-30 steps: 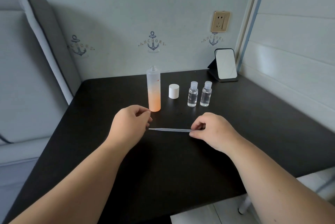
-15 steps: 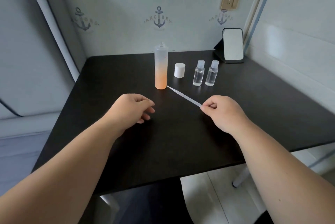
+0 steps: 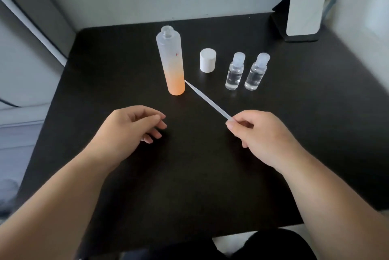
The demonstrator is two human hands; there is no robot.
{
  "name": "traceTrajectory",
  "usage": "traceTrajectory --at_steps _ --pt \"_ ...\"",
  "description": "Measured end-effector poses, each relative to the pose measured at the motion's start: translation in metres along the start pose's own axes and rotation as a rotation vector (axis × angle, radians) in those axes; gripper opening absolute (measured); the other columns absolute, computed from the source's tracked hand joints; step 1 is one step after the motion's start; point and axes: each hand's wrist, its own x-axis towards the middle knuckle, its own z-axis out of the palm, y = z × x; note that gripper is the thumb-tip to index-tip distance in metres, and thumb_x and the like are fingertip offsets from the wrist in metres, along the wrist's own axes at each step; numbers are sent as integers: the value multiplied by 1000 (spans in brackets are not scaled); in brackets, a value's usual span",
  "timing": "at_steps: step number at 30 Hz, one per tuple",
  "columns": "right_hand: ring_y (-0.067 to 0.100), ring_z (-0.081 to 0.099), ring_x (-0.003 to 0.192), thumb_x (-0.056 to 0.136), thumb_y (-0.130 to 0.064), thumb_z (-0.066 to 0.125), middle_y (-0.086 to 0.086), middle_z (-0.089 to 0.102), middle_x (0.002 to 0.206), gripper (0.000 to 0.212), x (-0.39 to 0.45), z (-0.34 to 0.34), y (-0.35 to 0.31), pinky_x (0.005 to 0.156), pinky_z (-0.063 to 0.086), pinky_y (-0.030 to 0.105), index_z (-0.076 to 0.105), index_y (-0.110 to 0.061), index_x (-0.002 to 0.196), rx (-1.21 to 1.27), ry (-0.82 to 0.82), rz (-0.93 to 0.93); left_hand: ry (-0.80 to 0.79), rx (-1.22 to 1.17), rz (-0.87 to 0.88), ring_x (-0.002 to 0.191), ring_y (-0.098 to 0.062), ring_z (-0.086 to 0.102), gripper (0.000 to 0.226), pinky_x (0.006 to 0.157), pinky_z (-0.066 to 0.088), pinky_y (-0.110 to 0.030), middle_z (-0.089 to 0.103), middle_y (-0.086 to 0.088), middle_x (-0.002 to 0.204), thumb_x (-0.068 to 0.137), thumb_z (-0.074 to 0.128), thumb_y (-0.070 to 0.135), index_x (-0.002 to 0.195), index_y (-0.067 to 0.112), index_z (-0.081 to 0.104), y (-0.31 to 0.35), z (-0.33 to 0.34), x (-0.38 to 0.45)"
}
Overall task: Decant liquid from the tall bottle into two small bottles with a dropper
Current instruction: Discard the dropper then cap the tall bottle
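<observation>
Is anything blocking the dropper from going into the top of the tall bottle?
Nothing visible does. The tall bottle stands with its mouth open; its white cap sits apart on the table. The right hand pinches the dropper, whose tip points low at the bottle's side, so it must rise first.

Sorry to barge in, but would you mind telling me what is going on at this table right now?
A person is getting ready to move liquid between bottles. The right hand pinches one end of a thin clear dropper, whose tip points at the base of the tall bottle, which stands uncapped with its white cap beside it. The left hand hovers over the black table with loosely curled fingers, holding nothing. The two small bottles stand upright with caps on, untouched.
</observation>
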Motion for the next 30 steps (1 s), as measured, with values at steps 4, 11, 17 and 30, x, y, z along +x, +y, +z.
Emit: traceTrajectory --at_steps 4,11,17,30 --pt "-4 65 64 98 -42 58 -21 67 70 16 -10 -11 -9 58 47 18 70 -35 89 58 -72 144 12 -65 -102 81 -18 73 25 69 59 -30 78 -2 93 101 59 12 92 24 79 12 0 -12" --pt "4 67 64 97 -38 63 -10 70 70 16 -43 -39 -24 67 52 27 72 -31 86 215 -145 415 -51 -111 -301 79 -21 71 19 77 58 -39 77 -9 94 100 59 7 98 12 77 58 -10 -11" --pt "1 59 52 94 -37 67 -8 65 59 22 -80 -66 -17 60 48 23 71 -28 75 432 -4 560 -314 70 -267 82 -22 72 21 73 59 -31 77 -2 90 100 59 9 97 18 78 101 7 -6" --pt "6 55 55 99 -40 60 -7 62 61 21 -283 -170 86 56 47 21 77 -36 88 698 500 616 -619 66 -48 87 -28 73 20 80 56 -42 77 -11 96 100 57 9 99 12 77 204 204 -67"
